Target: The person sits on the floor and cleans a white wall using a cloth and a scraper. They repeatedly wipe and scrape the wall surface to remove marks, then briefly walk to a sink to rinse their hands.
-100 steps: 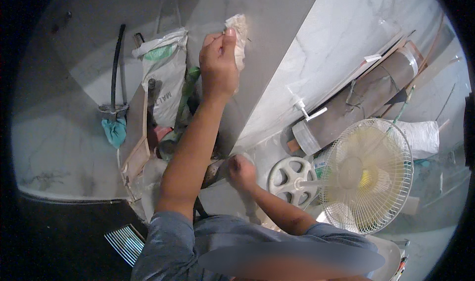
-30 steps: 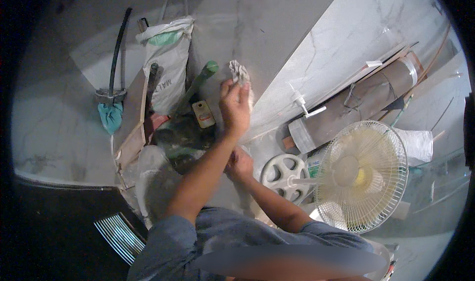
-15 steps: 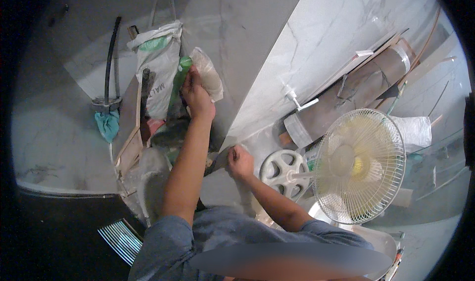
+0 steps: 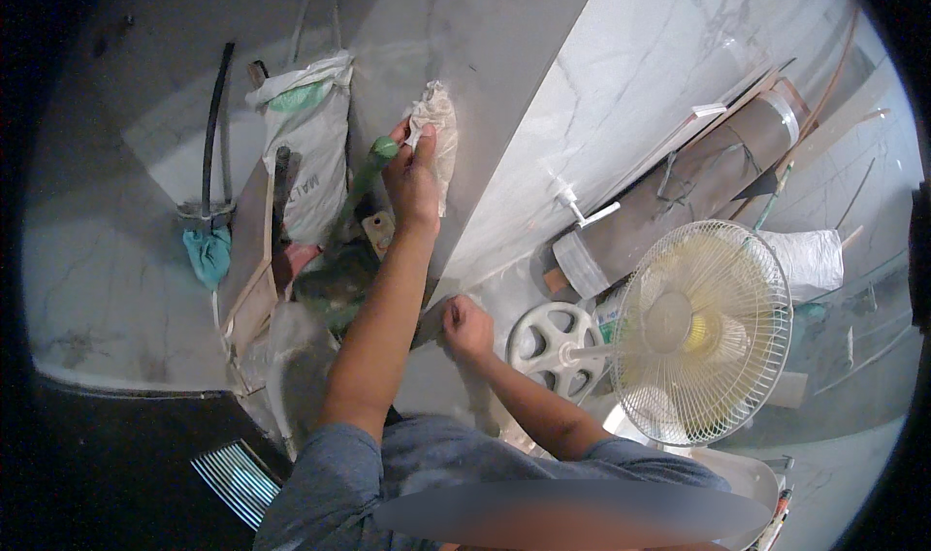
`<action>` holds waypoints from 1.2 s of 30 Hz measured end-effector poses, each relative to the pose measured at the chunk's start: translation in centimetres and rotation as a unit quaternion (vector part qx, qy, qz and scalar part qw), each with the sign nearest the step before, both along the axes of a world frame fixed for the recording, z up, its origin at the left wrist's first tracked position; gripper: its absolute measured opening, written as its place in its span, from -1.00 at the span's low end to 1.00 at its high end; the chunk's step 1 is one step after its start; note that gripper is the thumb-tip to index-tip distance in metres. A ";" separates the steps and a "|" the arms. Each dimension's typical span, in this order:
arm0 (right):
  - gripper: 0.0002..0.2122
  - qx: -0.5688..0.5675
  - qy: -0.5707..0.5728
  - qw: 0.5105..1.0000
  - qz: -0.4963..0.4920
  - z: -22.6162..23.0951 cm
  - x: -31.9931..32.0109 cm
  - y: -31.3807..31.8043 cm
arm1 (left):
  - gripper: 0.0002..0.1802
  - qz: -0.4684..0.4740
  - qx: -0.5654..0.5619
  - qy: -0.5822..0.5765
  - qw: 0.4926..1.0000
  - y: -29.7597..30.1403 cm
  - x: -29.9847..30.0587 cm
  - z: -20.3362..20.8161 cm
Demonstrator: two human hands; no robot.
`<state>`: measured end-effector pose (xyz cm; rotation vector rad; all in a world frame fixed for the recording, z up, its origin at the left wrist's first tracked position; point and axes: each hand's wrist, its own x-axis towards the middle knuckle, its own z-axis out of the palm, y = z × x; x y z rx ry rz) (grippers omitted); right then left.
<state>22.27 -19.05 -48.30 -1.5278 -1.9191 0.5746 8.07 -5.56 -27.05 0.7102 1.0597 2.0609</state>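
My left hand (image 4: 415, 178) reaches far forward, thumb and fingers pinching the upper part of a crumpled off-white piece (image 4: 441, 148), which looks like cloth or sacking. The piece hangs beside the grey wall panel. Just left of that hand stands a green tube-like handle (image 4: 367, 178) with a rounded top, its lower end lost among dark, cluttered things. My right hand (image 4: 467, 328) is closed in a fist, low and nearer to me, by the corner of a grey surface. Whatever its fingers may hold is hidden.
A white woven sack (image 4: 310, 153) leans left of the green handle, near wooden boards (image 4: 254, 250) and a teal bag (image 4: 208, 252). On my right stands a fan (image 4: 703, 328) with a white spoked base (image 4: 555, 349). A white tap (image 4: 585, 210) juts from the marbled wall.
My left hand has moved slightly right, from beside the green handle onto the off-white piece, which is now crumpled and raised. The right hand stays in nearly the same place.
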 end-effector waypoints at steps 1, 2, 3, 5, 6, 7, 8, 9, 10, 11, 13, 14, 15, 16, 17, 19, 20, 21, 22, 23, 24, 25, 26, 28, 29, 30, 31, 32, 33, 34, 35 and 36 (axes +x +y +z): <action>-0.88 0.003 -0.009 1.000 0.000 -0.1 0.1 0.1 | -0.56 0.022 0.009 0.049 0.998 0.4 -0.1 -0.2; -0.88 0.006 -0.019 1.000 -0.001 -0.1 0.2 0.2 | -0.52 0.044 0.017 0.099 0.994 0.9 -0.4 -0.7; -0.87 0.007 -0.027 1.000 -0.001 -0.1 0.1 0.2 | -0.52 0.053 0.040 0.151 0.986 1.0 -0.7 -0.9; -0.90 0.016 -0.016 1.000 0.008 0.1 0.0 0.3 | -0.56 0.063 0.104 0.254 0.959 1.1 -1.3 -1.4; -0.91 0.021 -0.011 1.000 0.013 0.2 -0.1 0.3 | -0.61 0.063 0.143 0.305 0.939 0.9 -1.6 -1.4; -0.91 0.015 -0.006 1.000 0.018 0.1 0.0 0.4 | -0.62 0.039 0.127 0.288 0.948 0.2 -1.1 -1.2; -0.91 0.008 0.000 1.000 0.022 0.0 0.0 0.4 | -0.63 0.015 0.112 0.270 0.956 -0.8 -0.2 -0.9; -0.90 0.003 0.002 1.000 0.028 0.1 0.1 0.5 | -0.65 -0.007 0.096 0.249 0.964 -1.3 0.5 -0.6; -0.90 0.003 0.003 1.000 0.028 0.2 0.1 0.5 | -0.59 0.049 0.136 0.286 0.947 -1.0 0.8 -0.5; -0.89 0.002 0.005 1.000 0.027 0.4 0.0 0.4 | -0.58 0.060 0.104 0.255 0.959 -0.4 1.0 0.3; -0.88 0.004 -0.007 1.000 0.012 -0.2 0.2 -0.1 | -0.57 0.077 0.029 0.189 0.979 0.3 1.2 3.7; -0.87 0.011 -0.017 1.000 0.001 -0.6 0.0 0.0 | -0.66 0.089 0.067 0.172 0.979 0.8 0.9 5.3; -0.86 0.017 -0.028 0.999 -0.012 -1.0 0.1 0.1 | -0.66 0.067 0.091 0.160 0.981 1.3 0.7 6.6; -0.86 0.014 -0.025 1.000 -0.009 -0.9 0.1 0.1 | -0.67 0.046 0.116 0.151 0.981 1.5 0.4 7.7; -0.86 0.012 -0.022 1.000 -0.005 -0.8 0.2 0.1 | -0.68 0.025 0.140 0.141 0.980 1.6 0.4 8.0; -0.85 0.014 -0.008 1.000 -0.003 -0.4 -0.1 0.3 | -0.71 0.047 0.137 0.191 0.971 1.3 0.7 7.8; -0.84 0.012 0.001 1.000 -0.003 -0.2 -0.2 0.2 | -0.72 0.040 0.133 0.188 0.972 0.9 0.5 7.7; -0.84 0.011 0.008 1.000 -0.003 -0.1 -0.2 0.2 | -0.73 0.033 0.129 0.184 0.974 0.8 0.3 7.6; -0.85 0.004 -0.002 1.000 -0.001 -0.2 -0.2 0.3 | -0.73 0.048 0.132 0.209 0.968 0.9 0.0 7.6; -0.85 -0.004 -0.013 1.000 0.001 -0.5 -0.2 0.4 | -0.74 0.063 0.134 0.235 0.961 1.1 -0.3 7.8; -0.84 -0.013 -0.025 1.000 0.005 -0.7 -0.1 0.3 | -0.74 0.080 0.135 0.259 0.953 1.3 -0.5 7.7; -0.85 -0.019 -0.029 0.999 0.007 -0.8 -0.1 0.2 | -0.75 0.078 0.132 0.250 0.956 1.6 -0.7 7.7; -0.86 -0.025 -0.032 0.999 0.010 -0.9 -0.1 0.2 | -0.75 0.075 0.129 0.241 0.959 2.0 -0.9 7.6; -0.87 -0.022 -0.029 0.999 0.011 -0.7 -0.4 0.5 | -0.75 0.087 0.132 0.249 0.955 2.0 -0.7 7.9; -0.87 -0.016 -0.025 1.000 0.011 -0.6 -0.5 0.5 | -0.75 0.102 0.136 0.264 0.949 1.3 -0.2 7.8; -0.87 -0.013 -0.022 1.000 0.011 -0.6 -0.4 0.3 | -0.75 0.117 0.136 0.279 0.943 0.8 0.2 7.5; -0.87 -0.014 -0.027 0.999 0.016 -0.9 -0.4 0.3 | -0.75 0.112 0.135 0.272 0.946 1.3 -0.1 7.4; -0.87 -0.015 -0.033 0.999 0.020 -1.3 -0.4 0.4 | -0.75 0.107 0.134 0.265 0.949 2.2 -0.5 7.4; -0.87 -0.013 -0.038 0.999 0.024 -1.3 -0.5 0.7 | -0.76 0.103 0.135 0.258 0.951 2.7 -0.8 7.6; -0.88 -0.010 -0.032 0.999 0.022 -1.2 -0.4 0.7 | -0.75 0.110 0.133 0.266 0.948 2.6 -0.7 7.4; -0.89 -0.007 -0.026 0.999 0.020 -1.2 -0.4 0.6 | -0.75 0.117 0.131 0.274 0.945 2.2 -0.5 7.2; -0.90 -0.004 -0.018 1.000 0.017 -1.0 -0.5 0.5 | -0.75 0.123 0.130 0.284 0.942 2.0 -0.3 7.1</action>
